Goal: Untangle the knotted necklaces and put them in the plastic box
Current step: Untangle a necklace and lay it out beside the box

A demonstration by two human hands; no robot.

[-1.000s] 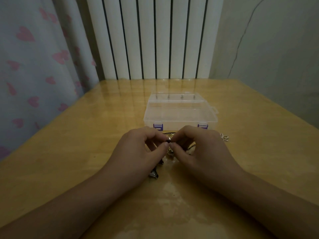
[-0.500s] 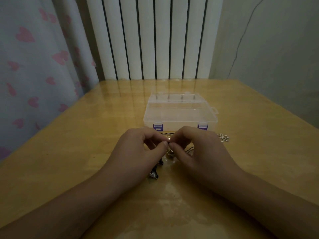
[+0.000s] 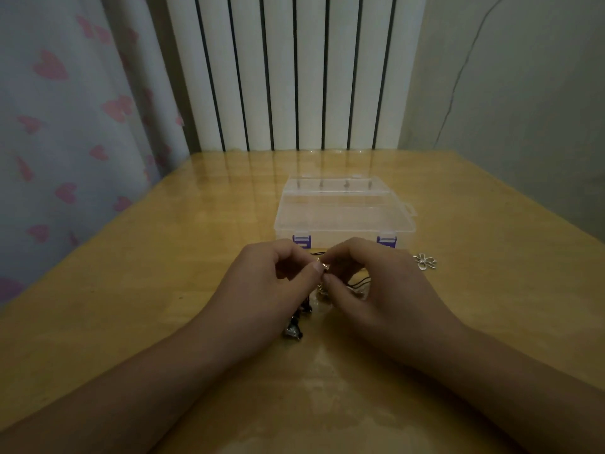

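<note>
White radiator ribs [image 3: 294, 70] and a curtain [image 3: 65, 109] printed with pink hearts stand behind a glossy wooden table [image 3: 163, 273], where the work goes on in dim light. Both hands meet just in front of the clear plastic box [image 3: 343, 214], which sits shut with its purple clasps facing the person. The left hand [image 3: 262, 290] and the right hand [image 3: 376, 290] have their fingers curled, thumb and forefinger of each pinching the same small gold piece at the top of the tangled necklaces [image 3: 322, 283]; the pinch points almost touch. Black cords trail from the knot under the right hand, and a dark beaded bit [image 3: 294, 329] lies on the wood beneath the left wrist. A silver flower pendant [image 3: 424, 261] rests on the table just right of the right hand, near the box's front corner.

Compared with a second ago, very little has shifted: the hands hold the same pose at the same spot, and the flower pendant shows a little more fully beside the right hand. That suggests slow picking at one stubborn point, not a strand coming free. By my reading the untangling is still early, nothing is in the box, and its lid will need opening first.
</note>
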